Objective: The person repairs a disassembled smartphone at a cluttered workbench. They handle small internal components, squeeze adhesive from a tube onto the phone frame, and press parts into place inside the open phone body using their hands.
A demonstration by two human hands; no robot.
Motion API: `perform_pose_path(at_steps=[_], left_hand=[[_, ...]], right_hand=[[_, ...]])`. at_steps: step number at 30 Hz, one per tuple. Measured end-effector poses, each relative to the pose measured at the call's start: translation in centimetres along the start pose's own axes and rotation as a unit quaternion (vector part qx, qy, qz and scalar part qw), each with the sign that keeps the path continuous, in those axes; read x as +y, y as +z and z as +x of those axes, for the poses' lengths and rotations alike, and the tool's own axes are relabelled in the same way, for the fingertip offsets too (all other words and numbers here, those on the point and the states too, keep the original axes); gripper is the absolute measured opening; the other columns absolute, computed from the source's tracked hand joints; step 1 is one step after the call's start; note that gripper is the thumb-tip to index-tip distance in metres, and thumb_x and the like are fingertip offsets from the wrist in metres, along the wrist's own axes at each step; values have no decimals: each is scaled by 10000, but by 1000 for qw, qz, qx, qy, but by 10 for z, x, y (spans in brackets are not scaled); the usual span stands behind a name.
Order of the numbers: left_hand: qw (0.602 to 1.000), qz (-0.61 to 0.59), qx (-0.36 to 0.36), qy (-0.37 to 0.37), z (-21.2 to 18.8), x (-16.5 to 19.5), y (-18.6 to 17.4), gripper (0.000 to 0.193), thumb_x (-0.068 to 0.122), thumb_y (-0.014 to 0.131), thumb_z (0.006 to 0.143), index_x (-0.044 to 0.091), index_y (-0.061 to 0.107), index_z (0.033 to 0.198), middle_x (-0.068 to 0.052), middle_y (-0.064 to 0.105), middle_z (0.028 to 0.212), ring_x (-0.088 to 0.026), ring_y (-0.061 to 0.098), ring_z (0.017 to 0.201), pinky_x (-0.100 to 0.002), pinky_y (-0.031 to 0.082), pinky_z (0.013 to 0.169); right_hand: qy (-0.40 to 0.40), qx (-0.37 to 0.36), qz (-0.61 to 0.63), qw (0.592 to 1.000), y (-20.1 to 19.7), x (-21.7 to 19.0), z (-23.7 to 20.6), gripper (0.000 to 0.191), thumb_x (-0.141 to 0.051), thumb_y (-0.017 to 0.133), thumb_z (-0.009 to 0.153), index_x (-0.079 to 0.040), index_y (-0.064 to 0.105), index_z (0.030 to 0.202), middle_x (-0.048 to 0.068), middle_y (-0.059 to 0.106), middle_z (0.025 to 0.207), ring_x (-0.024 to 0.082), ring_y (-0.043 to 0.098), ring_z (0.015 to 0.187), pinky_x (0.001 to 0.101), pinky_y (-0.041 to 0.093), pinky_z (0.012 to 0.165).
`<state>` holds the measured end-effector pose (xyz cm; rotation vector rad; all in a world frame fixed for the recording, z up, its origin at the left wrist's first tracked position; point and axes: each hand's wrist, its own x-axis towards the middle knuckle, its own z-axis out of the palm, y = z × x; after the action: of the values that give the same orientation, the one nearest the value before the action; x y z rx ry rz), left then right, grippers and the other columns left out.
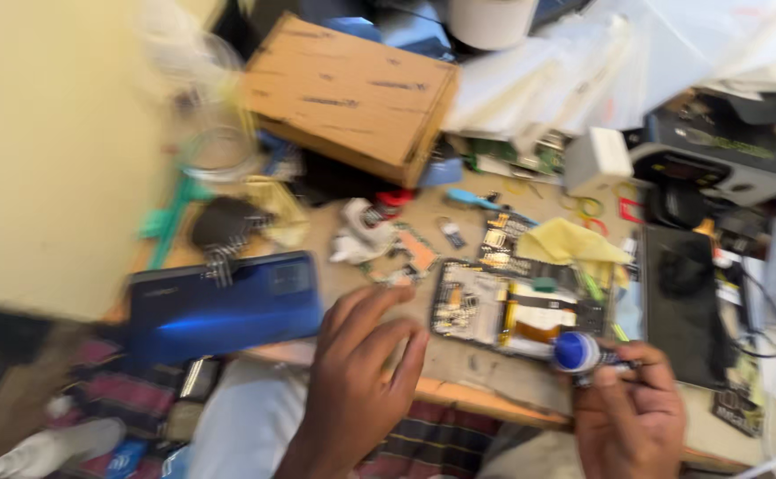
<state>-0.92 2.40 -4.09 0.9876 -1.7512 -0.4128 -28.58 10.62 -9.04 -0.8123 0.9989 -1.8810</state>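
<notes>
An opened phone [516,310] lies on the cluttered bench with its circuit boards and a yellow part showing. My right hand [629,417] grips a small screwdriver with a blue cap [579,352], held at the phone's near right corner. My left hand [361,381] hovers just left of the phone, fingers spread and holding nothing. A blue phone back cover [219,306] lies further left, by the table's near edge. The whole picture is blurred by motion.
A worn cardboard box [348,93] stands at the back. A black phone screen [685,306] lies right of the opened phone. A yellow cloth [570,241], loose small parts [379,235], white papers [618,62] and a white adapter [596,160] crowd the bench.
</notes>
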Motion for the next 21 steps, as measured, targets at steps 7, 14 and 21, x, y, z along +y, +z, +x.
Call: perform_pose_path(at_steps=[7, 14, 21], left_hand=[[991, 86, -94, -35, 28, -28, -10, 72, 67, 744, 813, 14, 759, 859, -139, 634, 1318, -339, 484, 1310, -496, 357, 1074], [977, 193, -84, 25, 35, -36, -19, 135, 57, 717, 787, -2, 758, 902, -163, 623, 1313, -331, 478, 1308, -512, 343, 1080], [991, -45, -35, -118, -13, -1, -10, 192, 119, 709, 912, 13, 743, 1068, -99, 717, 1205, -263, 634, 1189, -403, 468, 1035]], right_hand=[[-12, -25, 64, 998, -7, 20, 23, 189, 33, 577, 1083, -23, 518, 1253, 172, 701, 1040, 375, 693, 1110, 502, 521, 1035], [-15, -1, 53, 999, 4, 30, 27, 255, 17, 593, 1041, -38, 532, 1283, 148, 704, 992, 314, 715, 1019, 436, 548, 989], [-48, 79, -86, 992, 31, 49, -17, 307, 86, 683, 946, 1, 566, 1217, 159, 717, 975, 147, 676, 837, 256, 516, 751]])
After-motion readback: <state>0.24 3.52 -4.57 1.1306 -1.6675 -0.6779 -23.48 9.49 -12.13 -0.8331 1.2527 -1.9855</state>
